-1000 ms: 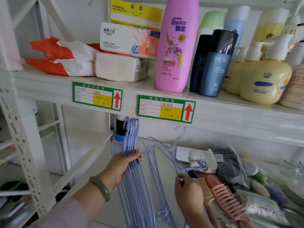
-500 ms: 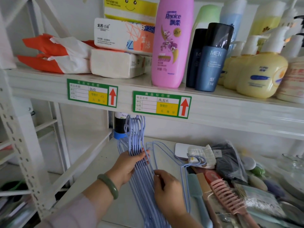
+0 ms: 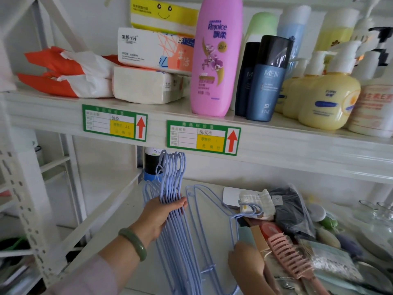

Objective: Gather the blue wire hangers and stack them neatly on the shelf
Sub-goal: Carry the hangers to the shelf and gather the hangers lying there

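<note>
A bundle of blue wire hangers (image 3: 173, 184) stands on edge on the lower white shelf (image 3: 119, 211), hooks pointing up toward the back. My left hand (image 3: 161, 216), with a green bangle at the wrist, is closed around the bundle's middle. To its right, two or three more blue hangers (image 3: 204, 220) lie flat on the shelf, their hooks (image 3: 251, 209) resting on a white cloth. My right hand (image 3: 246, 265) touches the right edge of these loose hangers near the bottom of the view; its fingers are mostly hidden.
A pink comb (image 3: 291, 258), a dark bagged item (image 3: 291, 209), a white cloth (image 3: 257, 201) and small goods crowd the shelf's right side. A dark bottle (image 3: 152, 165) stands behind the bundle. The upper shelf (image 3: 297, 145) holds a pink shampoo bottle (image 3: 214, 60), tissue packs and lotion bottles.
My right hand has drawn back from beside the bundle to the right edge of the loose hangers, which now lie spread flat. My left hand still holds the bundle.
</note>
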Available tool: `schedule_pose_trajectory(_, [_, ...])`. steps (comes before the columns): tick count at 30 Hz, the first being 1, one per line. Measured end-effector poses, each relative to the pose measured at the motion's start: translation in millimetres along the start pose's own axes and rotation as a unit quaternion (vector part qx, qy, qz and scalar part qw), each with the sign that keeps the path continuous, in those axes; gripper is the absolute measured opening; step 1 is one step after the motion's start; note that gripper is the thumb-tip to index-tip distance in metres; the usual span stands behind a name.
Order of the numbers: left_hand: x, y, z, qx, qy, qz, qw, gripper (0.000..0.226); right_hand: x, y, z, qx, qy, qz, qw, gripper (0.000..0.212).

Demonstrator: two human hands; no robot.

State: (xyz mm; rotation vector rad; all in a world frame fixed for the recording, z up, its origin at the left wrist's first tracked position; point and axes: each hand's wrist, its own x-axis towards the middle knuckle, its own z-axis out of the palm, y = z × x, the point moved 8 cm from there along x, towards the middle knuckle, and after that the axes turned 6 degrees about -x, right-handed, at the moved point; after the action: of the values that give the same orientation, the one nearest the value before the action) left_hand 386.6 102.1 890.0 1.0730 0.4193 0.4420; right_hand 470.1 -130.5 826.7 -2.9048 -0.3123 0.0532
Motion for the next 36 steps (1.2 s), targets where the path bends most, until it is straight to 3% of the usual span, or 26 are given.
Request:
schedule_pose_trajectory(6, [-4,1,9,-0.015,-0.031,-0.014,0.999,0.017,1,-3,-15,0.049,0.052,0.007,0.997,0.02])
schedule_pose_trajectory(10, [-5,4,12,-0.011,-0.034,-0.008,0.999,0.019,-14,-22,-50,0.164,0.175,-0.065,0.969,0.023])
schedule_pose_trajectory(14, [-4,2,13,0.012,-0.034,0.008,0.999,0.009,-37,-52,-65,0.197,0.244,-0.188,0.931,0.013])
schedule_pose_trajectory(17, [-3,-1,14,0.024,-0.028,0.005,0.999,0.01,-54,-64,-74,0.238,0.286,-0.234,0.898,0.026])
schedule_pose_trajectory(25, [-6,2,17,-0.004,-0.034,0.007,0.999,0.009,-72,-82,-73,0.285,0.293,-0.333,0.85,0.026])
schedule_pose_trajectory(28, [-6,-3,14,-0.045,-0.024,-0.019,0.999,0.009,-65,-82,-60,0.335,0.216,-0.32,0.859,0.052])
schedule_pose_trajectory(30, [-6,-2,11,-0.036,-0.007,-0.011,0.999,0.004,-64,-83,-52,0.349,0.177,-0.322,0.862,0.043])
schedule_pose_trajectory(32, [-7,2,11,-0.027,-0.002,-0.001,1.0,0.004,-51,-72,-44,0.373,0.142,-0.267,0.877,0.021])
schedule_pose_trajectory(34, [-7,4,9,-0.006,-0.001,0.005,1.0,0.009,-26,-43,-27,0.288,0.108,-0.17,0.936,0.019])
schedule_pose_trajectory(36, [-7,6,7,0.008,-0.003,0.005,1.0,0.012,-5,-11,-3,0.073,0.045,-0.085,0.993,0.03])
